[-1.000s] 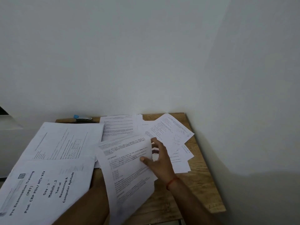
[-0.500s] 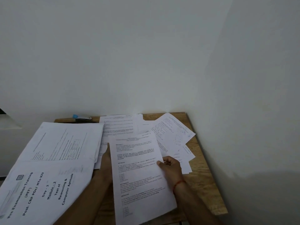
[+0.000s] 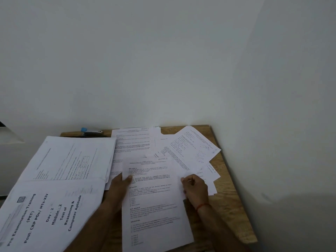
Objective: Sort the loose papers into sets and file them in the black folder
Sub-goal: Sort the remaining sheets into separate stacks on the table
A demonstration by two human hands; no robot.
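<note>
My left hand [image 3: 121, 184] and right hand [image 3: 196, 189] both have fingers clamped on one sheet's [image 3: 154, 206] side edges. Booklet [image 3: 45, 215] on its left says "Pre Examination Training (PET)".

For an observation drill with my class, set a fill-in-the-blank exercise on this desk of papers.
1. The left hand and the right hand grip the same printed sheet; the red thread is on the ____ wrist.
2. The stapler by the wall has a ____ end.
3. The cover page at left reads "Day - ____".
Missing words: right; blue; 2.
</note>
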